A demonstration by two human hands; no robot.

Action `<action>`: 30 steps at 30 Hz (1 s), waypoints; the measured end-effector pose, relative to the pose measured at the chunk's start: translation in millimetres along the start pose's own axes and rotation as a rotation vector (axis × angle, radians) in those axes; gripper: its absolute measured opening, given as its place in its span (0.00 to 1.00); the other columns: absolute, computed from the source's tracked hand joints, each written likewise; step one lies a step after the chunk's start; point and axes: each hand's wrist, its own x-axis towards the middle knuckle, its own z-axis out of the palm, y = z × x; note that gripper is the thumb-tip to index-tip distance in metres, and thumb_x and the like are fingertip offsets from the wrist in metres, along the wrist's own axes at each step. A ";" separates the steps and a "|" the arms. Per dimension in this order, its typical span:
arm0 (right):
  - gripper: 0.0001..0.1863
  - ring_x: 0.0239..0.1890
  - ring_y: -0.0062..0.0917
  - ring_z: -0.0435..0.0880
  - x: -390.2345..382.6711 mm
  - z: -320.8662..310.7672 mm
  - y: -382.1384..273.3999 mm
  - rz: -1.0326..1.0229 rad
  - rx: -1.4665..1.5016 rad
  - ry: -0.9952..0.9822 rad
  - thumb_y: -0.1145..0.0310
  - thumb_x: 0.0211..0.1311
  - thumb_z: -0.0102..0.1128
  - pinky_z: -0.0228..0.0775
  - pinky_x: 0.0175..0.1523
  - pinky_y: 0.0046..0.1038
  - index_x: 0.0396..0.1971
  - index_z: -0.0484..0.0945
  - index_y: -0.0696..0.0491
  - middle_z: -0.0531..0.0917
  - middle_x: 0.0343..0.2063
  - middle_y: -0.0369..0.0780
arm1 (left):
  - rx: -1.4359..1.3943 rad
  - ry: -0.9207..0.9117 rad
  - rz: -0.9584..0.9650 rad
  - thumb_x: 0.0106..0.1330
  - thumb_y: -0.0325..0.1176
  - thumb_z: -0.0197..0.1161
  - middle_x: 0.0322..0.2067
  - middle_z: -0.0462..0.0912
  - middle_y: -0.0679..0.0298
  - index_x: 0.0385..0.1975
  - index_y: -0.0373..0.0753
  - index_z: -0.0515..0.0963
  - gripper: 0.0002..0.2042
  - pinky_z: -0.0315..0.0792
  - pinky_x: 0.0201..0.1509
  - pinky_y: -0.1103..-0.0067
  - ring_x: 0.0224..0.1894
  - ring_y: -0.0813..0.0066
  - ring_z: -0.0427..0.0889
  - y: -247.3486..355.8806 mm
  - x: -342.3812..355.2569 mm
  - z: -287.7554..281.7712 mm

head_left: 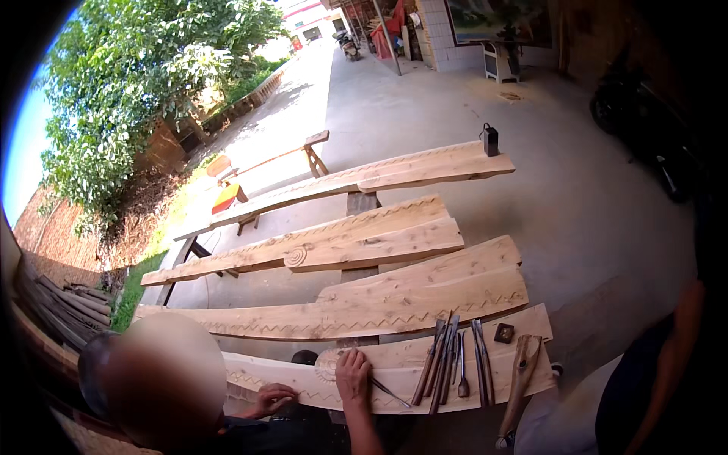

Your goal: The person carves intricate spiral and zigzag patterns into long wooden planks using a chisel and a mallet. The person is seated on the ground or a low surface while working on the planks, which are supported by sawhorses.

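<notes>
My right hand [354, 377] is closed, palm down, over the nearest plank [296, 373]. From beside it a slim metal tool like a narrow chisel [392, 393] slants out to the right. The fingertips rest by a carved round rosette [327, 364]. At the same plank's near edge my left hand [274, 397] has its fingers curled together; anything within them is hidden. Right of my hands, several chisels [440, 362] lie side by side, one with a wide flat blade [463, 387]. A small dark square block [503, 332] and a wooden mallet [525, 364] are farther right.
Behind lie more long planks [425, 296] with zigzag lines, on trestles. A person [163, 379] is close at lower left; another person's arm [686, 334] shows at right. A black box [491, 141] stands on the far plank. A motorbike [644, 114] is parked at right.
</notes>
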 end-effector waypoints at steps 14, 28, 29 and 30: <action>0.29 0.55 0.41 0.84 -0.9 7.3 -15.7 0.076 0.319 0.185 0.54 0.59 0.74 0.76 0.56 0.43 0.54 0.81 0.58 0.85 0.54 0.48 | 0.169 0.189 0.054 0.63 0.31 0.74 0.45 0.90 0.62 0.44 0.43 0.88 0.10 0.82 0.53 0.66 0.49 0.61 0.89 55.5 -41.1 -176.8; 0.20 0.49 0.40 0.89 48.8 -235.7 -6.0 -0.111 0.292 1.007 0.56 0.72 0.64 0.81 0.55 0.39 0.52 0.81 0.57 0.89 0.47 0.47 | 0.077 0.640 0.386 0.66 0.34 0.71 0.49 0.88 0.63 0.48 0.45 0.86 0.12 0.79 0.57 0.63 0.52 0.61 0.86 -3.6 21.7 -234.7; 0.20 0.49 0.40 0.89 46.7 -241.7 -6.3 -0.136 0.291 1.019 0.56 0.73 0.63 0.81 0.55 0.39 0.52 0.81 0.57 0.89 0.47 0.47 | 0.084 0.691 0.484 0.67 0.35 0.71 0.49 0.88 0.63 0.49 0.45 0.86 0.12 0.78 0.58 0.63 0.52 0.61 0.86 6.1 23.3 -245.6; 0.20 0.49 0.40 0.89 47.0 -240.1 -4.9 -0.165 0.298 1.016 0.56 0.73 0.63 0.81 0.55 0.39 0.52 0.82 0.57 0.89 0.47 0.47 | 0.091 0.746 0.582 0.67 0.35 0.70 0.49 0.88 0.63 0.49 0.46 0.85 0.12 0.78 0.58 0.63 0.53 0.61 0.86 15.1 23.6 -252.6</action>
